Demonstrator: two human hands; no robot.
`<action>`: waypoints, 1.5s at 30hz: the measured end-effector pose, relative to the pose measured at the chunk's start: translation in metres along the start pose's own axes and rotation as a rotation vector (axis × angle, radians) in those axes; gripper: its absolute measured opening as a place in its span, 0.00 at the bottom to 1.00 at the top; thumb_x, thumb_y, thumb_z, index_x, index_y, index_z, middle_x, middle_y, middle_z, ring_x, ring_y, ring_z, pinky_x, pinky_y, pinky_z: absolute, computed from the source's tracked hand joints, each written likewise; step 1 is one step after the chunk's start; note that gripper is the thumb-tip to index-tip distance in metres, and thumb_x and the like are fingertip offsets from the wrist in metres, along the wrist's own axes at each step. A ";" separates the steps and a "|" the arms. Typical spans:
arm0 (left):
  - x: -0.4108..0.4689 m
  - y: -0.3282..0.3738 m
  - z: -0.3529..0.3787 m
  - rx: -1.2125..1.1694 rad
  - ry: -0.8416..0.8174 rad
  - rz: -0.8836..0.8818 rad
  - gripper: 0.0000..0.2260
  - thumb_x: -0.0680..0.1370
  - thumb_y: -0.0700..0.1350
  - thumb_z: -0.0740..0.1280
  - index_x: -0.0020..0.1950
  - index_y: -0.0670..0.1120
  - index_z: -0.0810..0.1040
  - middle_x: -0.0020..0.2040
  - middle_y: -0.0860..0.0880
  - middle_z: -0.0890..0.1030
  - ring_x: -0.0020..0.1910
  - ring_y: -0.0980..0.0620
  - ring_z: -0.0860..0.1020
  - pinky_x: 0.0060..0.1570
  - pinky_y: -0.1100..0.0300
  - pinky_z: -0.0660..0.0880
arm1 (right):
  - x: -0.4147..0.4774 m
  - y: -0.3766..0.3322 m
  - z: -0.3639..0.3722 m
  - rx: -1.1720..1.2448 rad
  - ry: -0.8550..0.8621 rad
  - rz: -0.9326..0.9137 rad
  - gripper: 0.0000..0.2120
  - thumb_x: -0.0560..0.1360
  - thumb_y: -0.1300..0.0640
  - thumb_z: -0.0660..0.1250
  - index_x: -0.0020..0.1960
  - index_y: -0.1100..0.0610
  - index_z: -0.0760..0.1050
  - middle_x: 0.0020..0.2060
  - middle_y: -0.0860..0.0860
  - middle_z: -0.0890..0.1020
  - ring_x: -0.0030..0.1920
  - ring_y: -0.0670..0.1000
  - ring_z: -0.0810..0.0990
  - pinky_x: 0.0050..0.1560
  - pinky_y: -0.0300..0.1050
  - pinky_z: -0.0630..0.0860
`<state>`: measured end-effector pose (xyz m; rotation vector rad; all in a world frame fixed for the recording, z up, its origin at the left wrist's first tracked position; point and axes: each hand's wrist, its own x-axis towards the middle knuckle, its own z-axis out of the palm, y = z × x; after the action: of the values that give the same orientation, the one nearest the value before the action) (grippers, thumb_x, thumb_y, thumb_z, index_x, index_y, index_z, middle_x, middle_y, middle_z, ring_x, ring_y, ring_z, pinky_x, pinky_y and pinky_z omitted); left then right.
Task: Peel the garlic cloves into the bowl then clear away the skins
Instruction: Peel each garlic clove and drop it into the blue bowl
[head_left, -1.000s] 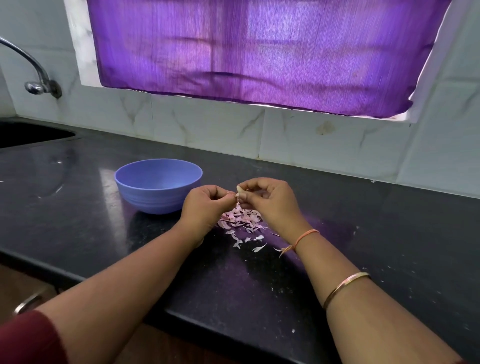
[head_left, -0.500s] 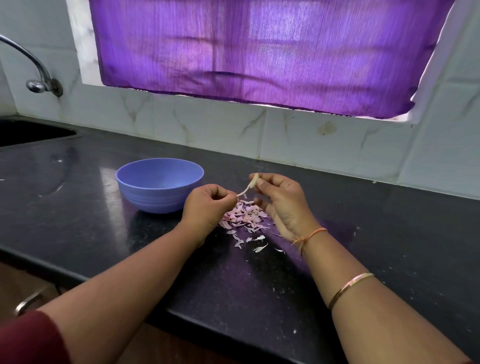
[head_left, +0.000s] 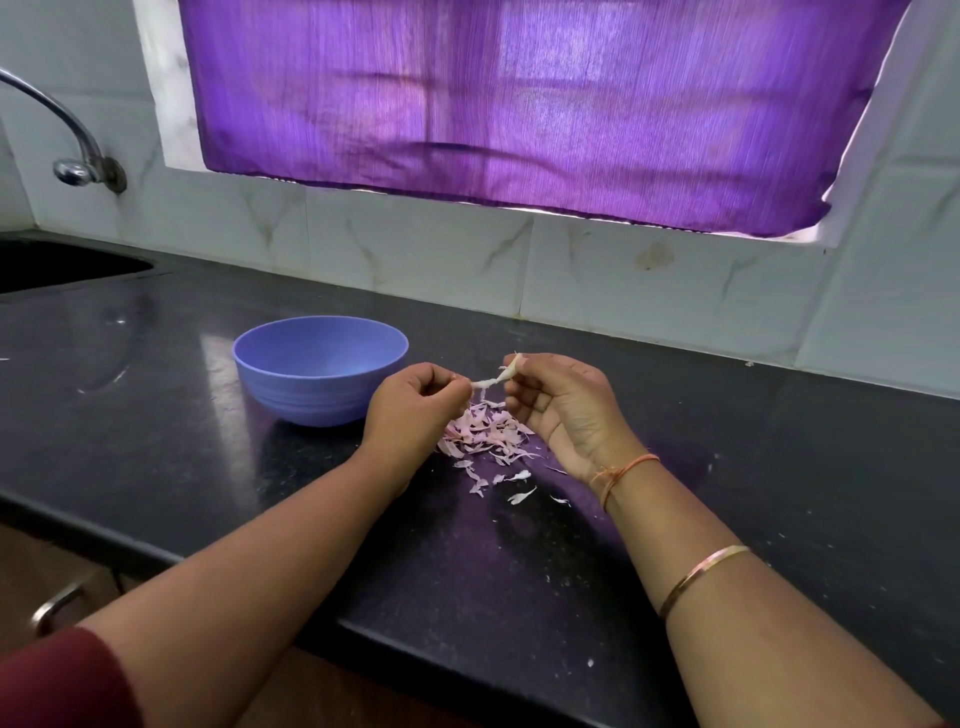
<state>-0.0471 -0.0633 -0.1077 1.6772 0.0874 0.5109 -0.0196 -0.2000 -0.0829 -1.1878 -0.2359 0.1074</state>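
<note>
This is a home kitchen. A dark speckled stone worktop (head_left: 727, 467) runs along a wall of marble-look tiles (head_left: 415, 249), with a sink (head_left: 62, 265) sunk in at the far left under a curved chrome tap (head_left: 78, 150). A purple curtain (head_left: 519, 104) covers the window, and a cabinet handle (head_left: 57, 605) shows below. A blue bowl (head_left: 317, 374) and garlic skins (head_left: 483, 431) lie on the worktop.

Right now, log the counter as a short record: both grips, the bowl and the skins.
left grip: pinches one end of the garlic skin strip
right grip: pinches the strip's other end, slightly higher
bowl: blue, upright, left of both grips; bottom hidden
skin pile: pink flakes on the counter, below the grips
clove: cannot be told apart from the skin
</note>
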 end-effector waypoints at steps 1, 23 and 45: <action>0.000 0.000 0.000 -0.050 -0.016 -0.006 0.02 0.74 0.41 0.69 0.42 0.45 0.80 0.43 0.40 0.83 0.42 0.47 0.79 0.51 0.47 0.78 | 0.000 0.000 -0.001 -0.022 -0.003 -0.006 0.04 0.73 0.68 0.65 0.43 0.65 0.78 0.30 0.54 0.78 0.31 0.47 0.76 0.33 0.37 0.76; -0.005 0.004 0.000 -0.026 -0.025 0.125 0.02 0.72 0.42 0.72 0.42 0.49 0.81 0.39 0.52 0.83 0.37 0.61 0.81 0.39 0.65 0.79 | -0.003 0.004 0.000 -0.318 -0.030 -0.132 0.03 0.71 0.69 0.69 0.43 0.64 0.77 0.36 0.58 0.80 0.37 0.53 0.78 0.52 0.57 0.77; -0.003 0.004 0.002 -0.144 -0.129 0.053 0.07 0.73 0.35 0.70 0.48 0.45 0.78 0.40 0.45 0.82 0.37 0.55 0.82 0.40 0.65 0.80 | -0.002 0.002 -0.001 -0.222 -0.081 -0.130 0.05 0.71 0.71 0.67 0.43 0.63 0.77 0.39 0.60 0.80 0.38 0.54 0.79 0.45 0.45 0.80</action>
<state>-0.0502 -0.0666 -0.1045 1.5703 -0.0872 0.4370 -0.0209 -0.1999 -0.0855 -1.3862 -0.4033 0.0150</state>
